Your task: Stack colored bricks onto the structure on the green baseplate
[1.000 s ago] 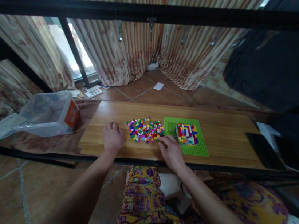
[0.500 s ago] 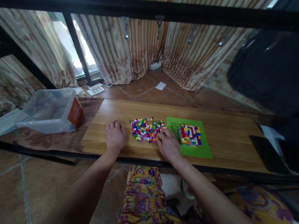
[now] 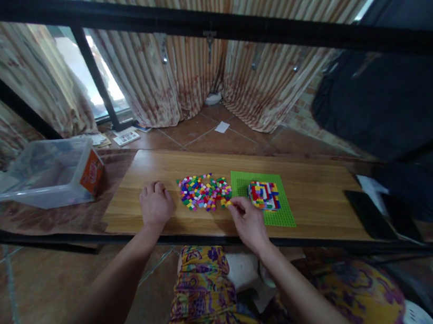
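Note:
A heap of small coloured bricks (image 3: 203, 191) lies on a wooden board (image 3: 317, 196). To its right is a green baseplate (image 3: 281, 216) with a block of stacked coloured bricks (image 3: 263, 195) built on it. My right hand (image 3: 248, 221) hovers between the heap and the plate, fingertips pinched on a small yellow brick (image 3: 227, 203). Left of the heap, my left hand (image 3: 155, 204) rests knuckles-up on the board, fingers curled, holding nothing that I can see.
A clear plastic tub (image 3: 48, 173) with an orange label stands on the left. Dark flat devices (image 3: 383, 213) lie at the board's right end. A black metal bar (image 3: 222, 23) crosses overhead. Curtains and tiled floor lie behind.
My right hand has lifted back from the heap's edge with a yellow brick pinched in its fingertips. My left hand has stayed put. The view shifted slightly.

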Motion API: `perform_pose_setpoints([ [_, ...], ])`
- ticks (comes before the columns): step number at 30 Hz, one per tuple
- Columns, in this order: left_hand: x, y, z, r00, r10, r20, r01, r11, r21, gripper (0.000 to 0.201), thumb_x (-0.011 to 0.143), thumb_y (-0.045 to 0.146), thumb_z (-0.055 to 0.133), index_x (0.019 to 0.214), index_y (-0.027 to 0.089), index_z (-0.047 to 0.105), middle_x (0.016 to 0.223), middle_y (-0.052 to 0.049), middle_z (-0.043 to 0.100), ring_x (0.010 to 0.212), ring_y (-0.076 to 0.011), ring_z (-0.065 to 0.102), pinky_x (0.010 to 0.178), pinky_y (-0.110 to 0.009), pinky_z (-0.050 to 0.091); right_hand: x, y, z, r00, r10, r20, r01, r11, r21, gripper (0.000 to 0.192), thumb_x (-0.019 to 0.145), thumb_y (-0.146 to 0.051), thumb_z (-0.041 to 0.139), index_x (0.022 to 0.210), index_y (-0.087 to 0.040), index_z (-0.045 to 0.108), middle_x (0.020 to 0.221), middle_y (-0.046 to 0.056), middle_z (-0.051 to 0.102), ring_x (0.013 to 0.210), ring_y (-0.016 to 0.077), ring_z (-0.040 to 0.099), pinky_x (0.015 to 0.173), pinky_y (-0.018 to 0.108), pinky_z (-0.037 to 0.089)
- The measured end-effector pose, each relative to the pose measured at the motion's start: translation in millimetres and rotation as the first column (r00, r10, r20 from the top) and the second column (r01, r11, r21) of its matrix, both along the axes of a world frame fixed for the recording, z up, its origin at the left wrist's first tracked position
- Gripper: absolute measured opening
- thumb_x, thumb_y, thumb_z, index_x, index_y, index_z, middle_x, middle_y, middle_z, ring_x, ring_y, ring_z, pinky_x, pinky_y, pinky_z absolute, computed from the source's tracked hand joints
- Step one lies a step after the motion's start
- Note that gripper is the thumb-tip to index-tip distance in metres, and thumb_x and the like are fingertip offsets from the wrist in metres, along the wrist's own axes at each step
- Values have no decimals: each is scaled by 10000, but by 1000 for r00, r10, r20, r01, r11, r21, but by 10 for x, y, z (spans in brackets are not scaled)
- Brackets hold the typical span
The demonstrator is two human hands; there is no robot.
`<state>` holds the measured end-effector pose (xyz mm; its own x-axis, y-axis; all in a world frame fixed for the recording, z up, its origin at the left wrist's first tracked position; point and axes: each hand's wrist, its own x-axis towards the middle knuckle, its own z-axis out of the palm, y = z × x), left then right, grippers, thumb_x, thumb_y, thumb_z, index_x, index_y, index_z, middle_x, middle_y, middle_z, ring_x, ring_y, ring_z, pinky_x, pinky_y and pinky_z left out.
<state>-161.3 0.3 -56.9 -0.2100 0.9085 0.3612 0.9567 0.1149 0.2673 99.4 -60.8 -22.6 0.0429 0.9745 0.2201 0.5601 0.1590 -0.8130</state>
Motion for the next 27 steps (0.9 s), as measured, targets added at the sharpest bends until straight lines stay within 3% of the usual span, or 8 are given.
perform_pose_setpoints([
  [8,-23,15,-13,999,-6,-42,7,999,32,308,872,259,401,1042,134,626,1141,-185,623,1049,-336,551,921,-471,381,661,-121,-71,881,-328,-342,331,942,-52,277,759,-434,657,874,-182,672,843,56,716,776,183,648,749,320,509],
  [13,-33,29,-19,998,-8,-59,10,999,32,327,873,269,382,1047,128,620,1143,-192,624,1058,-332,557,936,-462,388,1005,-34,-96,853,-437,-286,440,896,-59,318,743,-444,651,884,-161,686,852,80,724,782,193,650,762,336,506],
  [21,-75,48,-23,997,-54,-57,57,998,39,313,862,274,391,1036,138,614,1120,-193,620,1075,-334,558,941,-475,396,986,87,-30,872,-469,-138,471,882,-23,314,753,-451,614,845,-166,707,791,77,722,695,190,628,685,324,488],
  [27,-53,40,-19,999,-33,-38,34,999,36,310,861,279,391,1028,147,617,1119,-180,621,1087,-333,552,952,-474,393,948,84,-46,884,-442,-153,449,894,8,312,776,-411,592,930,-164,706,866,82,726,747,187,641,726,322,501],
])
